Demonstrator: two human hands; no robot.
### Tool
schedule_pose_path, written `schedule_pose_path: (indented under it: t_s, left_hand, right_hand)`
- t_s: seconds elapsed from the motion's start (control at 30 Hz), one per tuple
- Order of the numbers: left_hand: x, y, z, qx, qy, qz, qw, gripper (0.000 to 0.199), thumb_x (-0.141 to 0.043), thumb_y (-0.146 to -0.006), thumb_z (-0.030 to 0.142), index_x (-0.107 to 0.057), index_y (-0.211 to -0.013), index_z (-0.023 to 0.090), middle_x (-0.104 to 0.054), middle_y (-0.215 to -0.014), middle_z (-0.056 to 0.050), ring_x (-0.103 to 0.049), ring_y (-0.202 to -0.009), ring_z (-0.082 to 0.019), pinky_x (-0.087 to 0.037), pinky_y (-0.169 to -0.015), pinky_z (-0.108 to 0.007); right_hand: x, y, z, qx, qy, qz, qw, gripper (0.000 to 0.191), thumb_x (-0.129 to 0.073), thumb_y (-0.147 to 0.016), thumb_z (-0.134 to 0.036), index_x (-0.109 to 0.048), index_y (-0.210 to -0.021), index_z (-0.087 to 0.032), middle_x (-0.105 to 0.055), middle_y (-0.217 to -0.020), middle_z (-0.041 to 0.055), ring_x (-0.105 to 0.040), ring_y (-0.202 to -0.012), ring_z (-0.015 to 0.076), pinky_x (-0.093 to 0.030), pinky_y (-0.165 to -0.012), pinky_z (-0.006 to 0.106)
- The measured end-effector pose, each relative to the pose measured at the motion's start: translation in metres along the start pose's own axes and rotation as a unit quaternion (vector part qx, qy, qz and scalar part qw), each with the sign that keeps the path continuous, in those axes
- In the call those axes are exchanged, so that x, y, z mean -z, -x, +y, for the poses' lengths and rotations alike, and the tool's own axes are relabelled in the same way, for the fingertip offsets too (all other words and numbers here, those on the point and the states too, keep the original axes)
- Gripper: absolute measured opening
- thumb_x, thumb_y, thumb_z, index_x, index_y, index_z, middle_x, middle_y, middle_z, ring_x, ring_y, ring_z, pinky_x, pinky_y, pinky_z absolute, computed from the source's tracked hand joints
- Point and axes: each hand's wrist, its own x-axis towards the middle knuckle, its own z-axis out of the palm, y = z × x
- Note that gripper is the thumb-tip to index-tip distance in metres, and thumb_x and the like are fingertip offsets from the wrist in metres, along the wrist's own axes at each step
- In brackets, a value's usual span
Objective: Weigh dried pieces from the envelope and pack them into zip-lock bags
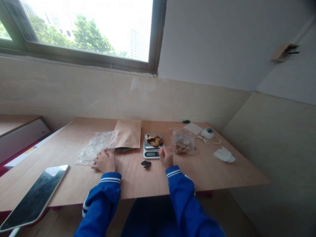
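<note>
my left hand (105, 161) lay on the wooden table (138, 181), palm down, with the fingers a bit curled. its fingertips touched the near edge of a clear plastic bag (97, 146) that lay flat and crinkly. i could not tell if the fingers pinched the bag or just rested on it.

my right hand (166, 157) was up by the near right corner of the little kitchen scale (152, 146). its fingers were bunched in close together. it was too small to see if there was anything between them, so i cannot say.

the scale sat in the middle of the table, between my two hands and a bit farther away. brown dried pieces (154, 140) were heaped on its top plate. two small dark bits (146, 164) lay on the table just in front of the scale, between my hands.

a flat brown paper pouch (128, 133) lay left of the scale, with one edge over the clear bag. a second clear bag with brown pieces inside (183, 143) stood just right of my right hand. past it were a round white gadget with a cord (207, 133) and a white paper slip (193, 128). a crumpled white thing (224, 154) lay far to the right. a phone (36, 197) lay at the left near edge of the table.
</note>
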Motion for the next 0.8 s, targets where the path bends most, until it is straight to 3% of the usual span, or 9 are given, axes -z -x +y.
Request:
schedule_pose_path:
  t_s: [0.17,0.27,0.3,0.37,0.47,0.53,0.63,0.8]
  left_hand:
    - [0.006,-0.006,-0.001,0.091,0.057,-0.006,0.994,0.028,-0.040,-0.083,0.032,-0.062,-0.094,0.019,-0.062,-0.111,-0.015,-0.048,-0.113,-0.038,-0.026,-0.094,-0.063]
    - [0.009,-0.005,-0.001,0.075,0.136,0.072,0.985,0.031,-0.037,-0.086,0.031,-0.064,-0.095,0.018,-0.063,-0.109,-0.014,-0.051,-0.110,-0.034,-0.027,-0.096,-0.058]
    - [0.010,-0.002,0.000,0.036,0.159,0.114,0.980,0.031,-0.036,-0.088,0.030,-0.063,-0.097,0.018,-0.064,-0.109,-0.013,-0.052,-0.109,-0.031,-0.026,-0.097,-0.055]
    - [0.010,0.006,0.002,-0.114,0.188,0.171,0.960,0.031,-0.036,-0.090,0.028,-0.062,-0.102,0.018,-0.065,-0.110,-0.012,-0.055,-0.105,-0.026,-0.028,-0.098,-0.049]
    - [0.010,0.024,0.009,-0.408,0.192,0.133,0.883,0.024,-0.042,-0.090,0.022,-0.061,-0.106,0.021,-0.068,-0.106,-0.007,-0.061,-0.096,-0.019,-0.033,-0.091,-0.037]
    - [0.010,0.034,0.013,-0.529,0.194,0.096,0.820,0.028,-0.045,-0.089,0.019,-0.058,-0.114,0.022,-0.068,-0.108,-0.007,-0.062,-0.095,-0.018,-0.035,-0.086,-0.033]
    - [0.012,0.042,0.016,-0.591,0.194,0.065,0.780,0.040,-0.043,-0.088,0.017,-0.049,-0.128,0.019,-0.063,-0.120,-0.012,-0.060,-0.105,-0.021,-0.036,-0.085,-0.033]
    - [0.005,0.041,0.010,-0.588,0.207,0.083,0.777,0.047,-0.046,-0.087,0.013,-0.042,-0.133,0.022,-0.063,-0.117,-0.011,-0.061,-0.103,-0.020,-0.040,-0.085,-0.033]
  right_hand:
    - [0.002,-0.007,-0.017,-0.081,-0.051,-0.088,0.991,0.034,-0.032,-0.096,-0.023,-0.052,-0.068,-0.021,-0.060,-0.066,0.0011,-0.053,-0.063,0.0155,-0.038,-0.070,0.029]
    - [0.000,-0.015,-0.037,-0.096,-0.118,-0.159,0.975,0.032,-0.032,-0.096,-0.024,-0.056,-0.075,-0.020,-0.063,-0.077,0.0029,-0.058,-0.076,0.0167,-0.041,-0.075,0.029]
    - [-0.002,-0.017,-0.046,-0.096,-0.143,-0.177,0.969,0.030,-0.033,-0.095,-0.025,-0.058,-0.078,-0.020,-0.063,-0.081,0.0036,-0.058,-0.080,0.0169,-0.043,-0.076,0.029]
    - [-0.005,-0.022,-0.066,-0.091,-0.197,-0.206,0.954,0.023,-0.037,-0.094,-0.027,-0.059,-0.091,-0.020,-0.063,-0.090,0.0050,-0.059,-0.085,0.0169,-0.046,-0.078,0.029]
    - [-0.013,-0.027,-0.097,-0.085,-0.286,-0.227,0.927,0.027,-0.047,-0.091,-0.031,-0.050,-0.115,-0.019,-0.061,-0.108,0.0079,-0.060,-0.093,0.0168,-0.048,-0.083,0.030]
    - [-0.017,-0.030,-0.111,-0.100,-0.331,-0.216,0.913,0.031,-0.048,-0.091,-0.033,-0.045,-0.118,-0.019,-0.060,-0.111,0.0087,-0.061,-0.095,0.0168,-0.050,-0.083,0.030]
    - [-0.017,-0.034,-0.117,-0.139,-0.333,-0.175,0.916,0.021,-0.040,-0.094,-0.032,-0.050,-0.108,-0.019,-0.065,-0.098,0.0064,-0.064,-0.087,0.0164,-0.050,-0.077,0.028]
    - [-0.008,-0.037,-0.107,-0.119,-0.290,-0.158,0.936,0.025,-0.040,-0.095,-0.032,-0.062,-0.095,-0.020,-0.068,-0.083,0.0034,-0.064,-0.075,0.0160,-0.048,-0.070,0.024]
